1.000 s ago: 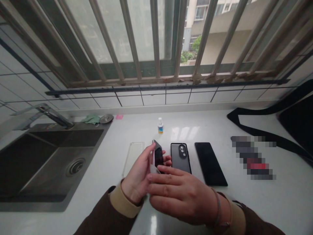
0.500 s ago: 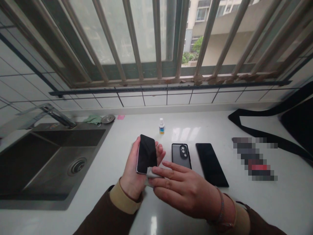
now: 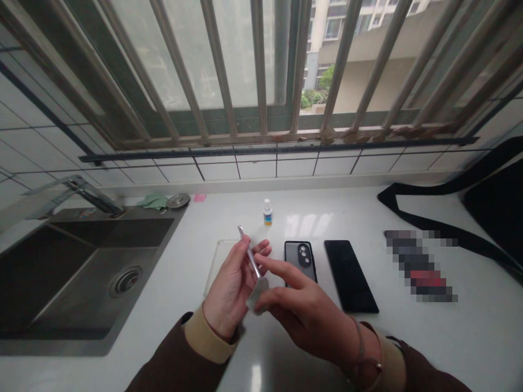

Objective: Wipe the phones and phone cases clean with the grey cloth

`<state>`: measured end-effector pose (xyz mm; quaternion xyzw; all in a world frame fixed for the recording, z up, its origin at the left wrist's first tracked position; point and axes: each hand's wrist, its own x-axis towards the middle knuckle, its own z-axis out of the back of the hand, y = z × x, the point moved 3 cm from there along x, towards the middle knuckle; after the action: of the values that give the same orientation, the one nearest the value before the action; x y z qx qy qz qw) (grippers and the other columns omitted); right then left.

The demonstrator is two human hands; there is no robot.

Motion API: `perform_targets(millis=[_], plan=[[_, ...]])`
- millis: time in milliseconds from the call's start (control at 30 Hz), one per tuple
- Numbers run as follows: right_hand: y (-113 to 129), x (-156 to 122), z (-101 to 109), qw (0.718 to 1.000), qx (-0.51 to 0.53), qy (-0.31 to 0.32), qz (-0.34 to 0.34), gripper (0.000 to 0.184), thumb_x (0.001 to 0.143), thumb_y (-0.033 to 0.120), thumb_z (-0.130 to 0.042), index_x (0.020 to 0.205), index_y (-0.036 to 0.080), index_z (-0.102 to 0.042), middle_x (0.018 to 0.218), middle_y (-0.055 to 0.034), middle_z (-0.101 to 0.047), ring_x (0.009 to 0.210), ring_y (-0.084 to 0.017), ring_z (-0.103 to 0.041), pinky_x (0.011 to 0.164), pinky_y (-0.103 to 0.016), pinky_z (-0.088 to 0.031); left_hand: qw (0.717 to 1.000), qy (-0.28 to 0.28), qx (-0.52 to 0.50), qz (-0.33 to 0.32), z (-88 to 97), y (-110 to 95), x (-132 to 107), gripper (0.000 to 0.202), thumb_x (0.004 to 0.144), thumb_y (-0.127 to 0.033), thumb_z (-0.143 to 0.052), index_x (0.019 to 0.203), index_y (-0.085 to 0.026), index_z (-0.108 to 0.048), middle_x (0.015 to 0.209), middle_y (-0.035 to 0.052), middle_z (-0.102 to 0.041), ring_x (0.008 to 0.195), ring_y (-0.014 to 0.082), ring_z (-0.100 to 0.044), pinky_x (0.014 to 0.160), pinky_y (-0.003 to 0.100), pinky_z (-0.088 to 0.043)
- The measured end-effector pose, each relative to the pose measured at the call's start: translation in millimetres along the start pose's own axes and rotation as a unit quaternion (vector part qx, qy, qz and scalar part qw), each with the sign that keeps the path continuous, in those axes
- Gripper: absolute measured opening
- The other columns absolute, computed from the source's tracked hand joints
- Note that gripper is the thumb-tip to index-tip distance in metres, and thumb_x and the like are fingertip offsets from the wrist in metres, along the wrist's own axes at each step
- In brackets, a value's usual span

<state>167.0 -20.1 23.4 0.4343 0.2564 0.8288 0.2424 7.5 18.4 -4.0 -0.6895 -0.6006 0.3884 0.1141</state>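
Note:
A phone (image 3: 253, 260), turned edge-on so that only its silver side shows, is gripped by my left hand (image 3: 229, 286) between thumb and fingers. My right hand (image 3: 304, 305) pinches a small grey cloth (image 3: 257, 296) against the phone's near end, its index finger stretched along the phone's side. Behind my left hand lies a clear phone case (image 3: 214, 261), partly covered. A dark-rimmed phone case (image 3: 300, 258) rests to the right, its lower part hidden by my right hand. Beside it a larger black phone (image 3: 351, 276) lies flat.
A small white bottle (image 3: 267, 213) stands upright behind the hands. At left is a steel sink (image 3: 102, 305) with a faucet (image 3: 96, 198), a green cloth (image 3: 152, 201) and a metal drain lid (image 3: 178, 201). A black strap (image 3: 425, 190) and a blurred-out item (image 3: 420, 267) lie at right.
My left hand has tilted the phone from screen-up to edge-on. My right hand has gone from flat fingers over the cloth to a pinch at the phone's near end.

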Motion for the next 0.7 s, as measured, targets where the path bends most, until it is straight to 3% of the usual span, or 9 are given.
perform_targets(millis=[100,300,400,500,600,700], plan=[[-6.2,-2.6,-6.0,0.999,0.01,-0.033,-0.04,0.022,0.107,0.01,-0.056,0.113,0.022,-0.073,0.162,-0.0139,-0.058,0.151,-0.025,-0.057,0.12,-0.042,-0.056,1.0,0.017,0.014,-0.015,0.6,-0.1,1.0,0.022,0.101,-0.032,-0.076,0.113,-0.017,-0.065,0.117,0.0161,-0.081,0.102,0.0222,-0.081,0.087,0.031,-0.066],[-24.3,-5.8,8.7,0.976,0.012,-0.167,-0.136,0.022,0.11,0.02,-0.055,0.114,0.023,-0.077,0.146,-0.0138,-0.071,0.139,-0.028,-0.067,0.116,-0.048,-0.059,0.996,0.083,-0.009,-0.018,-14.0,-6.2,-2.6,0.039,0.11,-0.038,-0.059,0.14,-0.014,-0.063,0.131,0.0206,-0.076,0.114,0.0267,-0.077,0.103,0.041,-0.061],[-39.5,-7.0,7.3,0.946,0.14,-0.202,-0.212,0.021,0.11,0.033,-0.061,0.109,0.022,-0.079,0.139,-0.014,-0.076,0.132,-0.029,-0.072,0.105,-0.044,-0.065,0.992,0.121,-0.022,-0.026,-20.0,-7.7,-7.3,0.046,0.108,-0.042,-0.062,0.148,-0.02,-0.059,0.142,0.0182,-0.072,0.126,0.0316,-0.073,0.112,0.051,-0.054],[-49.4,-8.1,-4.9,0.888,0.316,-0.208,-0.262,0.025,0.108,0.042,-0.065,0.109,0.021,-0.078,0.144,-0.015,-0.074,0.122,-0.027,-0.078,0.093,-0.038,-0.07,0.989,0.142,-0.02,-0.04,-21.0,-7.4,-11.8,0.055,0.103,-0.044,-0.071,0.151,-0.024,-0.056,0.147,0.0176,-0.069,0.131,0.0339,-0.07,0.117,0.057,-0.049],[-51.0,-9.7,-14.5,0.856,0.391,-0.191,-0.28,0.027,0.107,0.045,-0.066,0.109,0.02,-0.078,0.145,-0.0155,-0.073,0.115,-0.026,-0.081,0.087,-0.036,-0.071,0.993,0.106,-0.021,-0.038,-19.1,-6.9,-13.5,0.055,0.103,-0.044,-0.072,0.15,-0.021,-0.058,0.145,0.0181,-0.071,0.127,0.0322,-0.073,0.115,0.053,-0.052],[-48.6,-11.6,-8.3,0.895,0.303,-0.19,-0.268,0.028,0.107,0.045,-0.065,0.111,0.022,-0.08,0.142,-0.0144,-0.075,0.124,-0.028,-0.076,0.096,-0.043,-0.069,0.999,0.038,-0.023,-0.025,-17.2,-7.3,-11.8,0.048,0.108,-0.046,-0.061,0.145,-0.015,-0.064,0.136,0.0197,-0.076,0.116,0.0286,-0.078,0.108,0.046,-0.059]])
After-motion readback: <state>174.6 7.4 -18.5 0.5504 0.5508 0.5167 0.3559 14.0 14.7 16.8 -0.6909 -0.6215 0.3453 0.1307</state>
